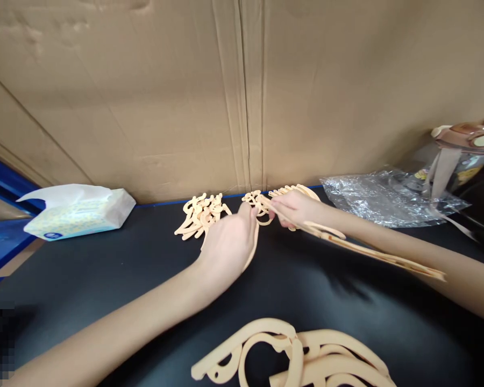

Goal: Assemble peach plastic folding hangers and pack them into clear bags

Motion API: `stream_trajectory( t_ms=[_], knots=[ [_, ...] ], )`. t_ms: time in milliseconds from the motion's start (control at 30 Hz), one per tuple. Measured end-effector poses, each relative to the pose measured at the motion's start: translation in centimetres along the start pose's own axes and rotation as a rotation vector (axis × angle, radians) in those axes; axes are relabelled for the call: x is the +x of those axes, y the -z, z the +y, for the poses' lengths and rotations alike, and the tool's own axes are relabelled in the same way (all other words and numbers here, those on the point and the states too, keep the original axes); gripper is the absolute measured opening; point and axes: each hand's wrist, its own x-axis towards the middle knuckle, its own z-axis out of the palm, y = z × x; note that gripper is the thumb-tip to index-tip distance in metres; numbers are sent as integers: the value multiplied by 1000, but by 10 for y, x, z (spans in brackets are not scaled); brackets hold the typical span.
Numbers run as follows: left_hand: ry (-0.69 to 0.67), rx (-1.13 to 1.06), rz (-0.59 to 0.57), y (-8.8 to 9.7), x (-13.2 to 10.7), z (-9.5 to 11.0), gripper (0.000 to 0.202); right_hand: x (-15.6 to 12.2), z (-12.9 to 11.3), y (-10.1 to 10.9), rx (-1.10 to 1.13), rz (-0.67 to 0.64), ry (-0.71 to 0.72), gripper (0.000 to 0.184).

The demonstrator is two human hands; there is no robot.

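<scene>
My left hand [228,239] is closed around a curved beige hanger piece [251,251]; its fingers are mostly hidden behind the back of the hand. Close by on the right, my right hand [293,207] pinches a long beige hanger part [371,253], seen nearly edge-on and slanting down to the right along the forearm. Behind the left hand lies a pile of small beige hanger pieces [204,212]. Beyond both hands, more small hook-like pieces [252,198] lie near the back edge, with a row of curved arms [306,191] partly covered by my right hand.
Beige folding hangers [266,327] lie at the near edge of the black table [153,312]. On the left stands a tissue pack [80,212]. A clear plastic bag [371,199] and a strapped bottle [463,150] are at right. Cardboard [165,97] walls the back.
</scene>
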Motion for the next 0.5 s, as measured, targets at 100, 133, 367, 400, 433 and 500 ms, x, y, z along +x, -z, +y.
stream_trajectory(
  t_ms=[100, 133, 367, 400, 433, 500],
  knots=[
    [5, 311, -73, 23, -9, 4, 31, 4, 9, 9, 246, 102, -176, 32],
    [33, 390, -51, 33, -6, -1, 34, 5, 9, 13, 300, 121, -198, 33],
    [74, 519, 269, 51, 29, -53, 46, 4, -10, 23, 719, 257, -314, 23],
    [-2, 371, 241, 42, 24, -50, 48, 4, -12, 21, 769, 286, -301, 21],
    [-89, 141, 138, 31, 18, -43, 47, 4, -14, 18, 816, 318, -283, 19],
    [-120, -368, -194, 10, 1, -23, 45, 5, -16, 12, 891, 427, -244, 17]
  ],
)
